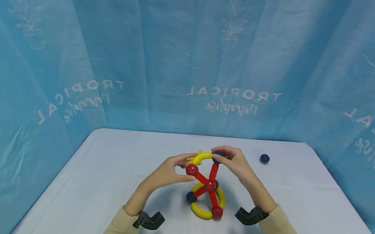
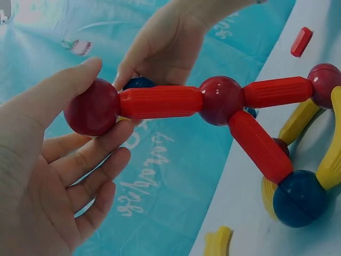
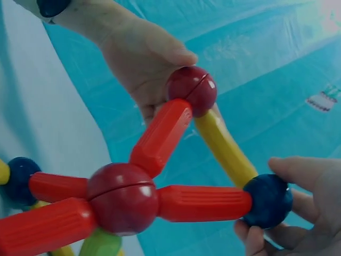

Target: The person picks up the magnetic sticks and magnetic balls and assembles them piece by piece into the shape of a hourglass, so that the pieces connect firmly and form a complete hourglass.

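Note:
A toy structure of balls and rods stands on the table, built around a central red ball (image 1: 210,186) with red rods running out from it. My left hand (image 1: 168,173) holds a red ball (image 2: 92,108) at the upper left between thumb and fingers. At the top, my right hand (image 1: 234,163) pinches a dark blue ball (image 3: 268,201). A curved yellow rod (image 3: 225,146) spans between these two balls. Below, curved yellow rods (image 1: 201,213) form a ring with a red ball (image 1: 217,212) and a blue ball (image 1: 191,197). A green rod (image 3: 101,243) shows under the centre.
One loose dark blue ball (image 1: 264,158) lies at the back right of the white table (image 1: 99,184). Yellow pieces (image 1: 200,152) lie behind the structure, and a loose red rod (image 2: 302,42) appears in the left wrist view. Blue curtains (image 1: 166,54) surround the table.

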`<state>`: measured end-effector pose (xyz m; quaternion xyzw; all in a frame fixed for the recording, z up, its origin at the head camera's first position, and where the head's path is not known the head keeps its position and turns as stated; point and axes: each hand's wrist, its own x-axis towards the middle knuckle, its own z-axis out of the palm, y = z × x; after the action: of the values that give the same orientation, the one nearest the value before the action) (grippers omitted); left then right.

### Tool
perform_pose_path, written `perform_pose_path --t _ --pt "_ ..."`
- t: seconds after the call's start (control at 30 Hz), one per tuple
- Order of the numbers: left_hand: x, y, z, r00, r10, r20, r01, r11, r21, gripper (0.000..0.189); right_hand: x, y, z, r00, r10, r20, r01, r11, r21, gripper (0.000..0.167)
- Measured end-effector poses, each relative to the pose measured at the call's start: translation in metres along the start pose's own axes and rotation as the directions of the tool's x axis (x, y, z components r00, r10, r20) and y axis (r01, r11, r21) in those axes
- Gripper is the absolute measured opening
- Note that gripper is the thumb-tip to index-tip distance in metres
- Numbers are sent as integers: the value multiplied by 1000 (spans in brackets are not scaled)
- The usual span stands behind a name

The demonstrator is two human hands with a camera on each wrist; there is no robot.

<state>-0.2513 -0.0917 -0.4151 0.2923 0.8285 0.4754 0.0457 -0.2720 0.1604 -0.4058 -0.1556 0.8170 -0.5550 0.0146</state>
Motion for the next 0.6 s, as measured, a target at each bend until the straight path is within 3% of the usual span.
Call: perform_pose_path --t 0.23,0.37,0.6 --pt "-5 -5 6 999 5 44 -3 999 -37 69 -9 10 6 1000 -7 13 6 1000 26 40" --pt "-2 -3 6 999 36 30 -34 999 -38 66 -9 9 6 1000 -21 15 20 999 31 44" --pt "2 0 1 999 46 21 -46 998 -33 58 -23 18 -19 994 10 -105 -12 1000 -19 39"
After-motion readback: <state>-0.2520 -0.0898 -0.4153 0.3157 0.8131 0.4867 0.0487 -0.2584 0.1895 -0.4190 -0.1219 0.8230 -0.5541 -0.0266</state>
